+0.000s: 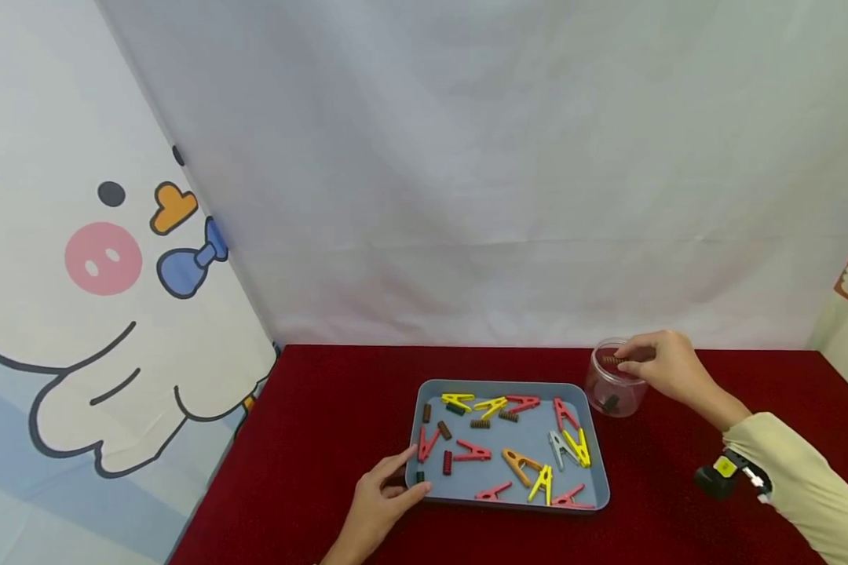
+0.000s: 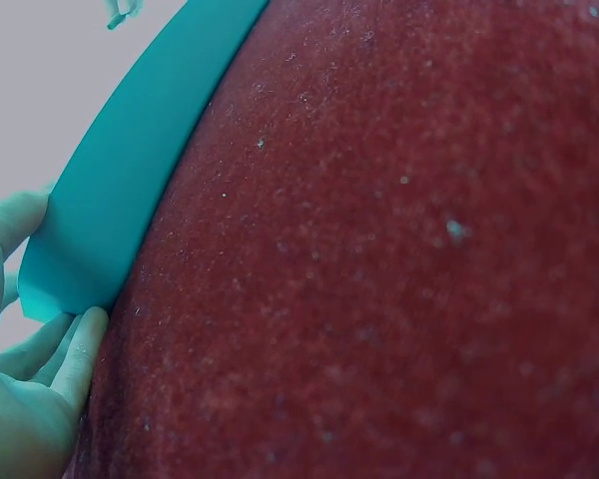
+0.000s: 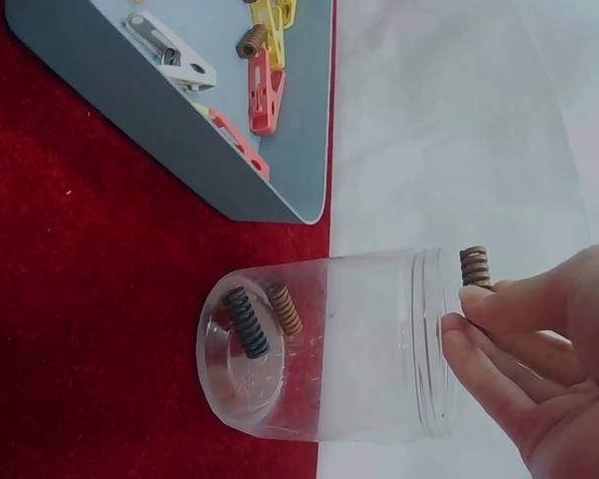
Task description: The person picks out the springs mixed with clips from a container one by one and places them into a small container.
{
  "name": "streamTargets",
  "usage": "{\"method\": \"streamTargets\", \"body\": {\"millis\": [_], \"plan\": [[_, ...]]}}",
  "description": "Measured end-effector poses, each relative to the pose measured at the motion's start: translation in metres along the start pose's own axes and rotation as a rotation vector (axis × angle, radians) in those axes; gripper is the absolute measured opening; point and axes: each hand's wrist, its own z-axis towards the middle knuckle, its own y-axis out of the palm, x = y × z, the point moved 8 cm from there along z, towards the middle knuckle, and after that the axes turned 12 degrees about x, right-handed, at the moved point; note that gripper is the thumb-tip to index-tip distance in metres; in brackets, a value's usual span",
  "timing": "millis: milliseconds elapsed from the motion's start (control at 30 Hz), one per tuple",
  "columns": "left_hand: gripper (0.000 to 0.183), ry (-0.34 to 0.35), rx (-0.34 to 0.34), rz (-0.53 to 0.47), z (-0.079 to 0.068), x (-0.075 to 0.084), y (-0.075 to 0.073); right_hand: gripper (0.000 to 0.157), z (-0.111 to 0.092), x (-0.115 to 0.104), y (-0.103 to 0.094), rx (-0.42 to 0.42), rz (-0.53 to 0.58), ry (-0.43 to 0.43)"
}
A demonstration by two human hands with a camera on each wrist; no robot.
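Where the jar (image 3: 374, 349) stood mouth-up on the cloth (image 1: 332, 416), right of centre in the head view, the right hand (image 1: 667, 369) pinched a brown spring (image 3: 475, 267) at its mouth, thumb and fingertips together, likely for control over the opening. Left hand (image 1: 378, 502): thumb and fingers clamped on the lower-left corner of the tray (image 1: 530, 435), probably steadying it. Tray lay low centre near the jar, presumably for short reaches. Counts: one spring held; two in jar, one dark, one brown; seven in tray. Clips (image 1: 514, 461) in tray: twelve (six red, four yellow, one orange, one grey).
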Motion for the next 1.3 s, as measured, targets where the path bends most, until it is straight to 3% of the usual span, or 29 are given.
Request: {"method": "streamTargets", "body": {"millis": [233,600,967,1200,1300], "plan": [[0.059,-0.02,0.007,-0.012,-0.002,-0.002,0.0,0.007,0.002,0.006,0.001,0.006,-0.002,0.032],[0.06,-0.021,0.004,-0.033,-0.004,0.001,-0.003,0.007,0.005,0.011,0.005,0.017,-0.011,0.022],[0.059,-0.031,0.001,-0.018,-0.001,-0.007,0.0,0.006,0.007,0.011,0.009,0.028,-0.035,-0.019],[0.058,-0.029,-0.001,-0.045,-0.01,0.02,-0.002,0.007,0.006,0.008,0.01,0.044,-0.042,-0.064],[0.059,-0.022,0.0,-0.027,-0.006,0.011,-0.001,0.008,0.006,0.007,0.008,0.064,-0.041,-0.071]]}}
